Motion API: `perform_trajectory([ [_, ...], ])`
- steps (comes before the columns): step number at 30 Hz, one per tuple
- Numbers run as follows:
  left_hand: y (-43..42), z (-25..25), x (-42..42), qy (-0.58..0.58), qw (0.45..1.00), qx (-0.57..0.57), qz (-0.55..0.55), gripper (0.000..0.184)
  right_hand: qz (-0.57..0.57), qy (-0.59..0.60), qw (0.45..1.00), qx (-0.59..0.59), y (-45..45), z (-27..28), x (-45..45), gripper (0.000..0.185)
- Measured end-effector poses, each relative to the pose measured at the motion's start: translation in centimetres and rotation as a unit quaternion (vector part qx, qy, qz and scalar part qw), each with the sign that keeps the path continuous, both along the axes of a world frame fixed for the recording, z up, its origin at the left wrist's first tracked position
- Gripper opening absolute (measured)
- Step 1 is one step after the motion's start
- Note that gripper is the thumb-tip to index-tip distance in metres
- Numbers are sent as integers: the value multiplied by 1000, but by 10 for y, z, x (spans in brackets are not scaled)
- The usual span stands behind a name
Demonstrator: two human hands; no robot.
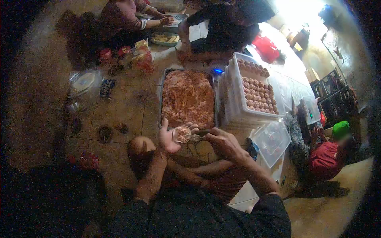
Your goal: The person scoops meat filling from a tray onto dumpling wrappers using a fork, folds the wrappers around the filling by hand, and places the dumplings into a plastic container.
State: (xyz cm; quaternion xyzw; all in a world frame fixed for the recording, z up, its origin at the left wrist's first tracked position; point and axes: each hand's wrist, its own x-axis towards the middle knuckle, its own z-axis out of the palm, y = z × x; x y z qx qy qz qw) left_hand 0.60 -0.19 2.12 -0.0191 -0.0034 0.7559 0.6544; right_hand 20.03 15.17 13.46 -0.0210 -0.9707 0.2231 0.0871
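Observation:
My left hand [170,139] is turned palm up with its fingers stretched past a small lump of pinkish meat mixture [182,134] cupped in it. Something pale and thin, perhaps a wrapper, seems to lie under the lump. My right hand [224,143] grips the handle of a fork [195,137], whose head reaches to the lump's edge. Just beyond both hands lies a large dark-rimmed tray [161,97] filled with reddish meat mixture [188,95].
Right of the tray stand stacked clear plastic boxes [234,101], the top one holding rows of round meatballs [258,93]. A clear lid [272,143] lies nearby. Two people [222,29] [123,18] sit across; another in red [327,158] is at right. Bags and small items [85,82] lie left.

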Motion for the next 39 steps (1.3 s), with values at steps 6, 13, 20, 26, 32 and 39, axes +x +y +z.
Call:
perform_trajectory([
  [6,-4,5,7,31,998,37,-30,114,50,23,997,-58,14,4,-17,32],
  [13,-5,-6,12,8,995,-22,99,102,-27,72,992,-104,-6,-26,-11,30],
  [20,-8,52,19,-23,971,-51,231,81,-76,111,976,-170,-28,-17,-2,22],
  [26,1,26,27,-91,976,80,183,82,-153,177,950,-208,-53,1,-8,20],
  [32,5,3,20,-29,977,-27,211,93,-121,60,973,-186,-64,-32,3,22],
  [39,7,2,29,-7,970,-97,222,87,-115,45,945,-303,-62,-52,-7,23],
])
